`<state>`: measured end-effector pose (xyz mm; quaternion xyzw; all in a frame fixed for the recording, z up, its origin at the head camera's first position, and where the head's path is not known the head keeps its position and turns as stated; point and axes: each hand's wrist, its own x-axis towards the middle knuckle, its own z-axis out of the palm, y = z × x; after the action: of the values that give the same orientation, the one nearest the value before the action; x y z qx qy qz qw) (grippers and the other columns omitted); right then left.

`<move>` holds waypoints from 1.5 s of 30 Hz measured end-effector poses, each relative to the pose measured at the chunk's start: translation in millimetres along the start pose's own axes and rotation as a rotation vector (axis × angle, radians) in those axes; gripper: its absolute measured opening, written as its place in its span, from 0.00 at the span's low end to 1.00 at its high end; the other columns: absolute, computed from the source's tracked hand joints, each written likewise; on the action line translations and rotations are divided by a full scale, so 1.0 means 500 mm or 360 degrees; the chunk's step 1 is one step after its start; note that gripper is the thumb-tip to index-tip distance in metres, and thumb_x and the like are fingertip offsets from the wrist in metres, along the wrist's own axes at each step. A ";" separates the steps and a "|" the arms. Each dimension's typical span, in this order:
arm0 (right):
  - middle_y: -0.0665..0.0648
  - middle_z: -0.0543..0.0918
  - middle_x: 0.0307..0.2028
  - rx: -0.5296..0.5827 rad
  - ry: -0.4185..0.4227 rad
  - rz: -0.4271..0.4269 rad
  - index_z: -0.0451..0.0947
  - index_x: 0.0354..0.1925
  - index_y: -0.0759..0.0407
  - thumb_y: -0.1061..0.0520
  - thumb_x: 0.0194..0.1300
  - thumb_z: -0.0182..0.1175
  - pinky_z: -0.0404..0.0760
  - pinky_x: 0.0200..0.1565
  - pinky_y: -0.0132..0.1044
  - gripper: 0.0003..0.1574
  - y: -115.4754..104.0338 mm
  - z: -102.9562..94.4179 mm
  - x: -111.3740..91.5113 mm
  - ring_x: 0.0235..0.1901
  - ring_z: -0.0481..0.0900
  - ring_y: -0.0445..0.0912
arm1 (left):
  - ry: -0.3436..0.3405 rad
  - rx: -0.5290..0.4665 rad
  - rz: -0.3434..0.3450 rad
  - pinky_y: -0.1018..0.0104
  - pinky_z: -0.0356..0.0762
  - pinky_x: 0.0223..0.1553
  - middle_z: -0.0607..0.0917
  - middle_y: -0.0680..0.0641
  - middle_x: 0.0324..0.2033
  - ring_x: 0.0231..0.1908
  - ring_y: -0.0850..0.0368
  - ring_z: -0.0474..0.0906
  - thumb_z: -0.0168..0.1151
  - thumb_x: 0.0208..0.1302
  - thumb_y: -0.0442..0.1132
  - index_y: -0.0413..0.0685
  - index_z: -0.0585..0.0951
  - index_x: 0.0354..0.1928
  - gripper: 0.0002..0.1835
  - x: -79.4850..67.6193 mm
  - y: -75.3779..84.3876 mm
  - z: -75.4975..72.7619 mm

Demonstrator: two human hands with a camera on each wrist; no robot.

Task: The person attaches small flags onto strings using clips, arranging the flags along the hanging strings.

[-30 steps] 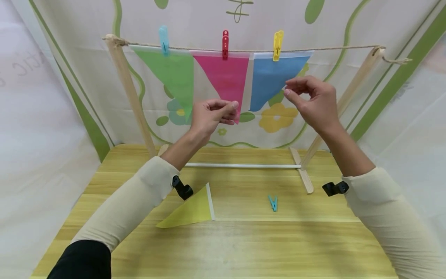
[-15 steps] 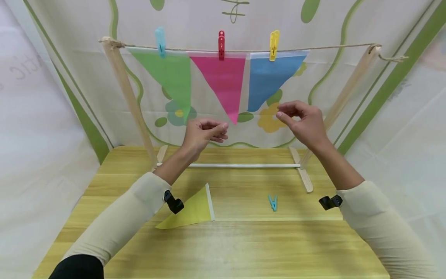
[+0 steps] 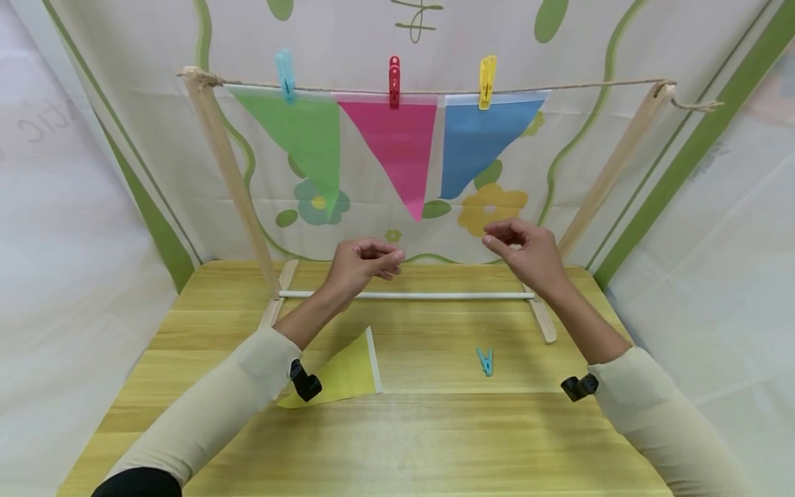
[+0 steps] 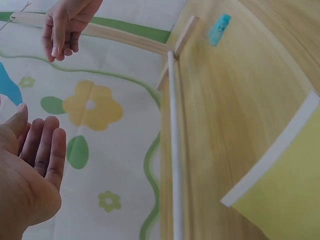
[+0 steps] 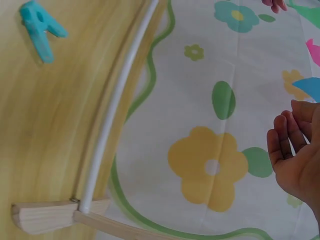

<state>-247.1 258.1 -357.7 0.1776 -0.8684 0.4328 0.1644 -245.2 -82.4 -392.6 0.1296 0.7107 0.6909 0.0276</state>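
In the head view my left hand hovers below the pink pennant, fingers loosely bent and nothing in them. My right hand hangs lower than the blue pennant, also holding nothing. A green pennant hangs at the left. A light blue clothespin, a red clothespin and a yellow clothespin fasten the three to a twine line. On the table lie a yellow pennant with a white edge, partly behind the left wrist camera, and a teal clothespin.
Two wooden posts, the left post and the right post, hold up the twine. A white rod joins their feet on the wooden table. Behind stands a white flower-printed cloth.
Both hands have come down from the hanging pennants toward the table, the right one also moving slightly left. The pennants and clothespins stay in place.
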 end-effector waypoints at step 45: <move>0.58 0.92 0.44 -0.0233 -0.0835 0.0520 0.90 0.52 0.62 0.48 0.82 0.70 0.88 0.44 0.39 0.18 0.145 0.095 -0.174 0.42 0.88 0.46 | -0.0475 0.0647 -0.0352 0.57 0.87 0.56 0.93 0.43 0.54 0.55 0.50 0.87 0.78 0.75 0.41 0.40 0.91 0.60 0.18 -0.093 -0.181 -0.070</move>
<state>-209.2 274.7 -473.5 0.1292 -0.9271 0.3292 -0.1246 -221.2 -128.0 -487.2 0.1543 0.8328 0.5001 0.1807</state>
